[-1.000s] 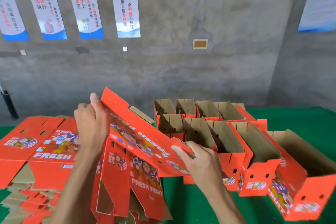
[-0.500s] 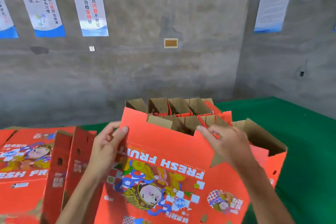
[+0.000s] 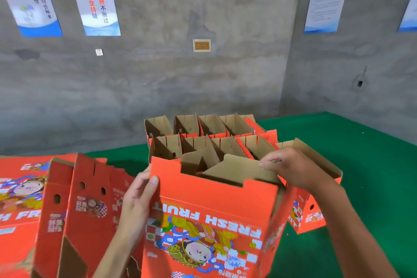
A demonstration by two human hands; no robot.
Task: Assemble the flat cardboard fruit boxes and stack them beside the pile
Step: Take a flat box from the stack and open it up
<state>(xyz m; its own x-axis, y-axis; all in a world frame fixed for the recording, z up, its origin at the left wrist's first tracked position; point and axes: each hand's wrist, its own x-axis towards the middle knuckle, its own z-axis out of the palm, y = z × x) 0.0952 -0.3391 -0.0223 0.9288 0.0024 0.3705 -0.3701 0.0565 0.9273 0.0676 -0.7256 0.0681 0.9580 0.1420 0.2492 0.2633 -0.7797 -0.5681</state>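
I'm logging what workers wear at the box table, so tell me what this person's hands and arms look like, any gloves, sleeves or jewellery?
Both are bare. The left hand and right hand wear no gloves, and no rings, watch or bands show. Both forearms are uncovered up to the frame's bottom edge, so no sleeve is visible. The nails that show look short and unpainted.

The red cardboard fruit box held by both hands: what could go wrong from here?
1. The right hand presses a brown inner flap down into the red cardboard fruit box; it may crease.
2. The left hand grips only one corner, so the box may skew.
3. It could knock the assembled open boxes right behind.
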